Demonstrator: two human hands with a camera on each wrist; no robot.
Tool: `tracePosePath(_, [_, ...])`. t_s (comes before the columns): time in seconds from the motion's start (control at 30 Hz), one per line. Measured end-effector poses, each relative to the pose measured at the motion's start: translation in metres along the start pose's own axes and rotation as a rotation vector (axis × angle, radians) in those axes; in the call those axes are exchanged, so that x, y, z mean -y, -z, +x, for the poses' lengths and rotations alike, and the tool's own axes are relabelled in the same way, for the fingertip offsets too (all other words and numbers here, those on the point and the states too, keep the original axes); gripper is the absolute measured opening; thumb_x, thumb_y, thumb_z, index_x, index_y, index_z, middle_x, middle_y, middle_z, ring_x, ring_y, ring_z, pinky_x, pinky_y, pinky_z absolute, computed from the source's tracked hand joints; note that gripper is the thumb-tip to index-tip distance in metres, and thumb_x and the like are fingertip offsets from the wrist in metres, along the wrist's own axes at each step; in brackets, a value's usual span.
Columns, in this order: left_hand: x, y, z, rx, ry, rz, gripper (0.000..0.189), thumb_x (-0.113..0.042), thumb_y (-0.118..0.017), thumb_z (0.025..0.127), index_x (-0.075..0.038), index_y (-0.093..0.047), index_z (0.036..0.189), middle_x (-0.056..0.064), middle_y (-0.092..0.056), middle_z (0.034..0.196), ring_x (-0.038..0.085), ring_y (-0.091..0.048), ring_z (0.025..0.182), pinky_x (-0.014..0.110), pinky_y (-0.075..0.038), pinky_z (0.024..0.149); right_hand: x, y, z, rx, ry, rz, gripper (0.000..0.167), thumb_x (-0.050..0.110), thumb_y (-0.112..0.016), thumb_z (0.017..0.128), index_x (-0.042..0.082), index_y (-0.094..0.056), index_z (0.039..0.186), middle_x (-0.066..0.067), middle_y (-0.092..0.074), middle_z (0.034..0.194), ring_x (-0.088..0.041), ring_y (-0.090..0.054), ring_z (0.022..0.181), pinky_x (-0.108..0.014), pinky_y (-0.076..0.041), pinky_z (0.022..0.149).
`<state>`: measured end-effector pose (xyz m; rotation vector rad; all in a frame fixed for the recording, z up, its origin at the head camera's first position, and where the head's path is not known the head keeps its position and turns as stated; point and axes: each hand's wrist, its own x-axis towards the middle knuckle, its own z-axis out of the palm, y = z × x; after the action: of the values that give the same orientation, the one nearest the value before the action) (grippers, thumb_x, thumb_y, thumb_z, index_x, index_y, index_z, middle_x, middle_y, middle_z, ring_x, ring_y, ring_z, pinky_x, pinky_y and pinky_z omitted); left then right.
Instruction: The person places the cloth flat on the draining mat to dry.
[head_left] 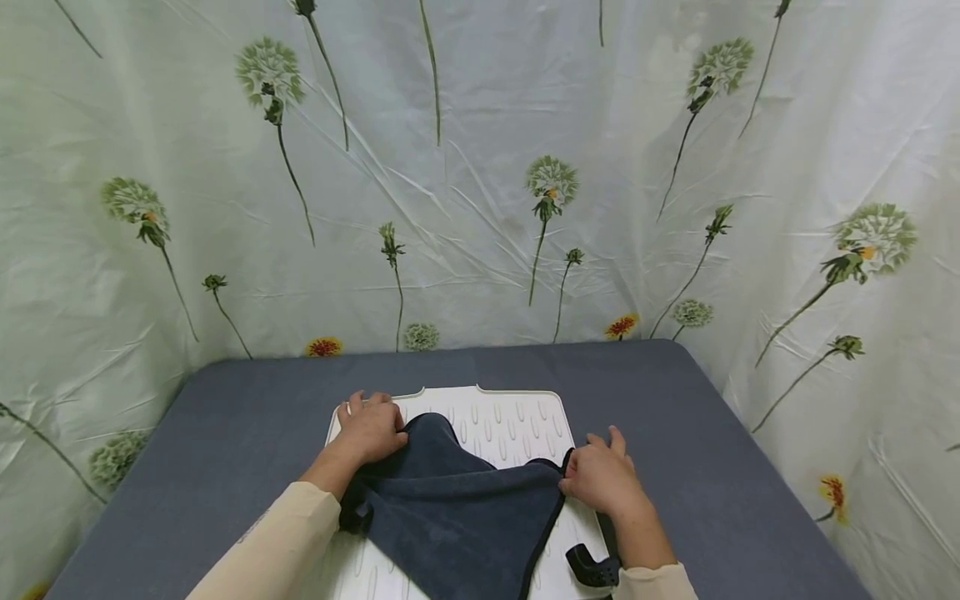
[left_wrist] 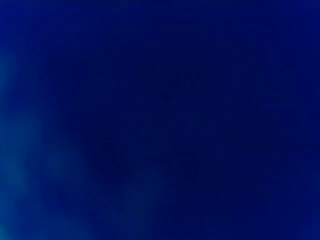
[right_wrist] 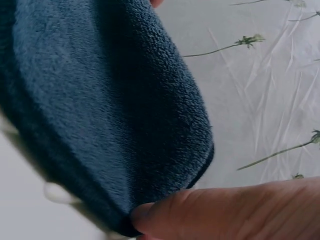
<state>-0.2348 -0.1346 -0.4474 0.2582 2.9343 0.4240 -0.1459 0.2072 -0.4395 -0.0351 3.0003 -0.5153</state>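
A dark blue-grey cloth [head_left: 465, 508] with black edging stretches between my two hands over a white ridged board [head_left: 525, 412]. My left hand [head_left: 372, 429] holds its upper left part, the thumb lying along the fabric. At the cloth's right corner, my right hand [head_left: 600, 475] pinches the black edge between thumb and finger. Close up in the right wrist view, the thumb [right_wrist: 215, 212] presses on the corner of the plush cloth [right_wrist: 120, 110], which sags in a fold. The left wrist view is almost wholly dark blue and blurred, with no hand discernible.
The board lies on a table with a dark grey cover [head_left: 247, 433]. Behind and on both sides hangs a pale curtain [head_left: 480, 250] printed with dandelions. A black camera mount [head_left: 592, 567] sits at my right wrist, over the board's right edge.
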Motion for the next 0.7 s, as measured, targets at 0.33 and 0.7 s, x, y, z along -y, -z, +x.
tracePosePath(0.33, [0.002,0.002,-0.003,-0.035,0.006,-0.012,0.009,-0.023,-0.076,0.086,-0.019,-0.073,0.079,0.020,-0.056,0.142,0.059,-0.026,0.144,0.079,-0.019,0.113,0.000,-0.009,0.005,-0.019,0.009,-0.017,0.029,0.024,-0.083,0.074,0.018,-0.063,0.055,-0.027,-0.065,0.126,-0.060,-0.025,0.146,-0.074,-0.040,0.103])
tracePosePath(0.7, [0.017,0.013,-0.009,-0.053,0.052,-0.068,0.014,-0.025,-0.074,0.090,-0.018,-0.068,0.080,0.021,-0.053,0.148,0.059,-0.024,0.143,0.076,-0.020,0.111,-0.011,-0.002,0.009,-0.111,-0.003,0.027,0.027,0.022,-0.079,0.076,0.016,-0.059,0.058,-0.033,-0.061,0.134,-0.060,-0.027,0.145,-0.078,-0.039,0.102])
